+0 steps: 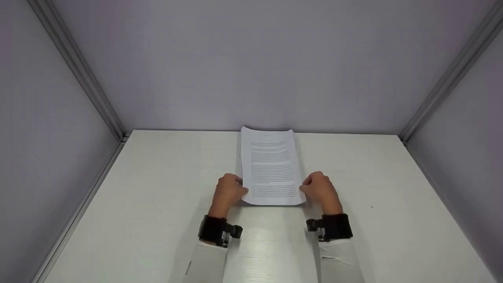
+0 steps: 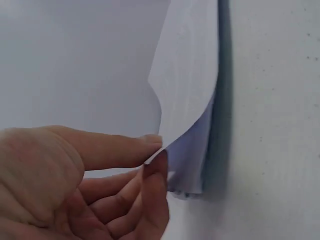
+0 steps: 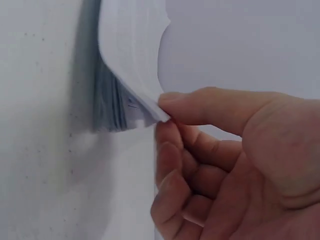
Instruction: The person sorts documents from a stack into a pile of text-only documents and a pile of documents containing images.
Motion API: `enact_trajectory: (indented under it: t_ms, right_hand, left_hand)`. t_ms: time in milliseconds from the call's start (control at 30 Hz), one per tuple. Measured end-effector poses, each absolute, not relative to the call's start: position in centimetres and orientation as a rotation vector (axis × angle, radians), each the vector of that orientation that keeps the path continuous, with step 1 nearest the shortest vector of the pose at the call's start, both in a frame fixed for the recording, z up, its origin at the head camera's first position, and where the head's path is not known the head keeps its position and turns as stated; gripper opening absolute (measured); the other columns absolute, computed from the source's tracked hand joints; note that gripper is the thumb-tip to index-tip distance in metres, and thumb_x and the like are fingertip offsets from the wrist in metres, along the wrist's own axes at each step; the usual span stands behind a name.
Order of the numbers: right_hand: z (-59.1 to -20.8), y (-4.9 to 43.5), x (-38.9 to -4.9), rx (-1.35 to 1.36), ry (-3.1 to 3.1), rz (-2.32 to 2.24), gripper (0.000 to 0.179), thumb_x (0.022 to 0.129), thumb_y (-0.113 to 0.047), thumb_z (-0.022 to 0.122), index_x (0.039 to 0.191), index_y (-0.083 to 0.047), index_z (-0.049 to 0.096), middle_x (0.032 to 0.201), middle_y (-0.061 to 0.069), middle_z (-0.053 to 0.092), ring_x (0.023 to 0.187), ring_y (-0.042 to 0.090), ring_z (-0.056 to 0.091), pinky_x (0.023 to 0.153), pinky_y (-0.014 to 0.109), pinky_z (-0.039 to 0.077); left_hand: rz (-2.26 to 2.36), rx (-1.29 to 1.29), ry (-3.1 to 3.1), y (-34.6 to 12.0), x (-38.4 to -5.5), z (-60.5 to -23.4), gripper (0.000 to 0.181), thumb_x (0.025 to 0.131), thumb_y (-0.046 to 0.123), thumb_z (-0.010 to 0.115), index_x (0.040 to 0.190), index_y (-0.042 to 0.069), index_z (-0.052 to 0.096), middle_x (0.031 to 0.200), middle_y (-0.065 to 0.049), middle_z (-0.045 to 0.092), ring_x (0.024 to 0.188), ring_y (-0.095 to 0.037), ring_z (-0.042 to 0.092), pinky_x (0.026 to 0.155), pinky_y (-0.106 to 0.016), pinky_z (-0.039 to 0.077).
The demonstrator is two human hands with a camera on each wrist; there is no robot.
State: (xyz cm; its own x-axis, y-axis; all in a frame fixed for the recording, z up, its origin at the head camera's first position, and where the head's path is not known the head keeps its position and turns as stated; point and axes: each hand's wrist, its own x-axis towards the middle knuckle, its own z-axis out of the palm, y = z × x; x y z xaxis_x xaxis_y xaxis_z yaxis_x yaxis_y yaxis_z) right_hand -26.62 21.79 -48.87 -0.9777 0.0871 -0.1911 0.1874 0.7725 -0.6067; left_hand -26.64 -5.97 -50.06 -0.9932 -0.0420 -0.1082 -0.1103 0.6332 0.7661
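Observation:
A stack of printed paper sheets [image 1: 271, 165] lies near the back middle of the table, its side edges curling upward. My left hand [image 1: 229, 190] pinches the left edge of the upper paper between thumb and fingers. On the opposite edge, my right hand [image 1: 320, 190] does the same. In the left wrist view, the left hand [image 2: 100, 175] lifts the paper's edge [image 2: 185, 75] away from what lies beneath. Several sheets fan out below the raised edge [image 3: 132, 55] in the right wrist view, where the right hand's thumb [image 3: 200, 105] presses on top.
The white table [image 1: 157, 216] spreads around the stack. Behind it stands a pale grey wall [image 1: 267, 67], with side panels [image 1: 47, 137] at left and right. Both wrists wear black camera straps [image 1: 214, 230]. A tiny speck [image 1: 371, 206] lies to the right.

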Motion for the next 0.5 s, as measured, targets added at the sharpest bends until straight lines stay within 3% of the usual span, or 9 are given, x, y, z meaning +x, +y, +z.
enact_trajectory:
  t_ms: [300,500]
  right_hand:
    - [-46.7,22.0,-25.5,0.174,2.781,-0.863,0.016,0.091,-0.011,0.070,0.095,0.004,0.073,0.088,0.012,0.070,0.076,0.023,0.058,0.066,0.034,0.048]
    - [-46.9,21.4,-25.2,0.213,2.740,-0.795,0.022,0.092,-0.015,0.070,0.101,0.005,0.068,0.091,0.013,0.068,0.078,0.024,0.059,0.067,0.033,0.048]
  left_hand:
    - [1.145,-0.118,2.756,-6.4,-25.5,-48.2,0.011,0.087,0.007,0.072,0.095,-0.002,0.073,0.090,-0.011,0.070,0.076,-0.024,0.063,0.066,-0.035,0.052]
    - [1.092,-0.197,2.807,-6.3,-25.4,-48.6,0.010,0.088,0.008,0.073,0.093,-0.001,0.072,0.090,-0.013,0.072,0.077,-0.025,0.065,0.065,-0.037,0.054]
